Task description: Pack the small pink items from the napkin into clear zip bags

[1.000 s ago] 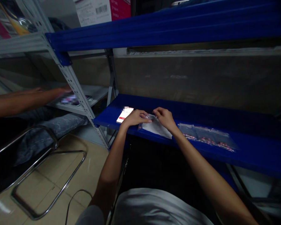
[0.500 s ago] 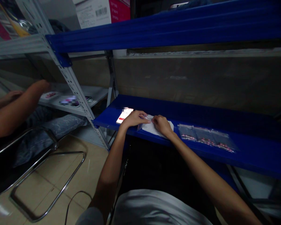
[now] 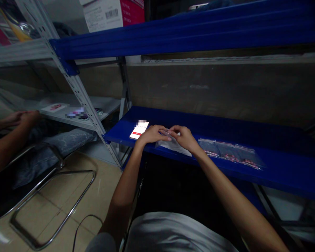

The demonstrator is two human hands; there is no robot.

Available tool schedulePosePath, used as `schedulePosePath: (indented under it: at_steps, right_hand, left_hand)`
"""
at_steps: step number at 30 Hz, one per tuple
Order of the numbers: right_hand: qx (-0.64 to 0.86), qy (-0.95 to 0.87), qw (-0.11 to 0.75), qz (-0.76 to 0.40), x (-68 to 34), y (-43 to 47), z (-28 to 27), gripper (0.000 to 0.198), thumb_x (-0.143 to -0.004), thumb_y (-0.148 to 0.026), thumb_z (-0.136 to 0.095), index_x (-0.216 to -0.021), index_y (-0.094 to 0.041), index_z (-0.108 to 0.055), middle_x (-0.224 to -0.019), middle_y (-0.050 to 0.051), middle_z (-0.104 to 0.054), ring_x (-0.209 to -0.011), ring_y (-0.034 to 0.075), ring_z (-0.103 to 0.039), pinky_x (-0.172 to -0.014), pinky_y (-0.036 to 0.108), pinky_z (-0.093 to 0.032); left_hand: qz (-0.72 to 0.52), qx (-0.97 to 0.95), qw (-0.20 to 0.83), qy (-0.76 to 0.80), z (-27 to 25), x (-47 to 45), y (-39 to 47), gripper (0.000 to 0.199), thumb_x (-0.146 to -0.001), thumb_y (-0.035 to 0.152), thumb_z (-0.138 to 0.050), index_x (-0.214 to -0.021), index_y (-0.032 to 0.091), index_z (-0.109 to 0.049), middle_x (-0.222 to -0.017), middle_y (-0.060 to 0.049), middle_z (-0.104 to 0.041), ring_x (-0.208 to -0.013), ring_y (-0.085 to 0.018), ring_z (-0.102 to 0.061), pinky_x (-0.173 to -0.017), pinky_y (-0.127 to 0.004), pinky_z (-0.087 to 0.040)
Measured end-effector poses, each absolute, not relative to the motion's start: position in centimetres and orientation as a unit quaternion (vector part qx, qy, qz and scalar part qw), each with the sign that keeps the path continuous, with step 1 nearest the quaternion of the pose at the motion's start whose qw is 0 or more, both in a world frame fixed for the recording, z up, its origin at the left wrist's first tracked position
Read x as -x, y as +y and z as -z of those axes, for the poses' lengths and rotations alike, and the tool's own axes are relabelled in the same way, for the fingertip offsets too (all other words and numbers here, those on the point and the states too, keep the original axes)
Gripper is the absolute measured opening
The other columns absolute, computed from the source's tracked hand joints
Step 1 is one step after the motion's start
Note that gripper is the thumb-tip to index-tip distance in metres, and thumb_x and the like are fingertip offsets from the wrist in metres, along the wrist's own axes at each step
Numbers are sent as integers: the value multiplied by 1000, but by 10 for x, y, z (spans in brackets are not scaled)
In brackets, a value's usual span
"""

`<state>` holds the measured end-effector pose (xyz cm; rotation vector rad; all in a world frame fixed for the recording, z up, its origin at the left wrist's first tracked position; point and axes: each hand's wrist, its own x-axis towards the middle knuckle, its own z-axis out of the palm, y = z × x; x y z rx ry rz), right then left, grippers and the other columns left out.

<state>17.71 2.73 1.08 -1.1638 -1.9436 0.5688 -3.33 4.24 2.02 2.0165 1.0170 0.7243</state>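
Together, both hands work at a clear bag [image 3: 168,133] by a white sheet [image 3: 177,147] on the blue shelf [image 3: 136,114]. The left hand [image 3: 153,134] pinches the bag between thumb and fingers; the right hand [image 3: 183,137] bends its fingertips to it, its grip impossible to tell. A lit phone [image 3: 138,131] lies left, filled bags [image 3: 229,154] right.

Bags [image 3: 229,148]: thin, clear plastic, glossy and smooth. Sheet [image 3: 179,147]: white and matt; paper or cloth cannot be told. Shelf [image 3: 238,134]: smooth, blue-coated metal with a low sheen. Post [image 3: 81,96]: grey, perforated metal. Phone [image 3: 139,131]: glossy, lit screen. Chair frame [image 3: 78,170]: polished, shiny metal tube. Floor [image 3: 101,189]: glossy tile. Shirt [image 3: 175,229]: matt, creased cloth.
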Motion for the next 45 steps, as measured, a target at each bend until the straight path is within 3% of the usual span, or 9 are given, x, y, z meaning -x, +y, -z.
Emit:
schedulePosePath:
  at_steps: [4, 7, 12, 15, 19, 26, 31, 35, 45]
  right_hand:
    - [442, -758, 404, -258, -179, 32, -14, 27, -94, -40, -58, -88, -20, -75, -88, 6, -77, -81, 21, -66, -74, 30, -46]
    - [485, -737, 410, -233, -188, 47, -6, 21, -92, -30, -58, -92, -19, -75, -90, 7, -78, -81, 20, -67, -73, 29, -46]
    - [540, -761, 320, -163, -194, 70, 17, 20, -83, -13, -59, -90, -18, -76, -88, 6, -78, -77, 19, -67, -76, 27, -46]
    - [535, -782, 287, -140, -191, 74, 26, 22, -85, -9, -58, -92, -17, -78, -92, 8, -79, -81, 19, -69, -77, 27, -45]
    - [542, -789, 258, -131, -188, 75, 31, 20, -86, -9, -61, -91, -17, -79, -94, 10, -80, -85, 21, -70, -78, 26, -44]
    - [546, -781, 265, -149, -191, 76, 32, 19, -85, -9, -60, -88, -18, -78, -90, 8, -79, -84, 20, -70, -77, 26, -45]
    - [517, -740, 363, -230, -195, 68, 20, 13, -85, -20, -61, -85, -18, -73, -86, 6, -77, -77, 19, -66, -72, 28, -46]
    - [450, -725, 423, -304, -192, 54, -3, 19, -86, -34, -63, -89, -18, -73, -88, 7, -75, -77, 19, -64, -71, 29, -47]
    - [409, -757, 380, -340, -186, 46, -26, 31, -90, -44, -62, -94, -18, -78, -89, 7, -77, -78, 20, -65, -71, 30, -47]
  left_hand:
    - [-280, -785, 389, 393, -21, 33, 41, 52, -73, 45, -88, -115, 17, -76, -107, -11, -79, -98, -22, -75, -83, -29, -57]
    - [-279, -774, 396, 408, -21, 34, 41, 54, -72, 44, -89, -115, 15, -75, -107, -12, -79, -92, -22, -75, -80, -30, -58]
    - [-281, -766, 396, 421, -22, 37, 41, 57, -71, 45, -90, -117, 14, -74, -109, -13, -79, -82, -19, -74, -75, -29, -58]
    - [-276, -762, 399, 430, -21, 39, 42, 60, -73, 48, -88, -120, 15, -72, -111, -14, -78, -71, -17, -72, -66, -29, -57]
    - [-287, -763, 393, 426, -20, 40, 44, 59, -72, 48, -89, -117, 13, -73, -107, -14, -78, -79, -19, -74, -70, -29, -57]
    - [-289, -743, 422, 431, -22, 40, 41, 60, -72, 48, -89, -118, 14, -72, -109, -14, -77, -66, -13, -70, -63, -26, -55]
    - [-287, -743, 416, 439, -23, 39, 39, 58, -72, 47, -89, -118, 14, -72, -110, -14, -77, -59, -11, -67, -57, -25, -54]
    - [-279, -750, 411, 437, -24, 38, 39, 58, -72, 47, -88, -118, 14, -73, -111, -14, -77, -60, -11, -67, -55, -22, -53]
    - [-305, -749, 418, 413, -28, 36, 36, 52, -74, 44, -88, -115, 15, -74, -107, -12, -77, -61, -11, -67, -60, -24, -55]
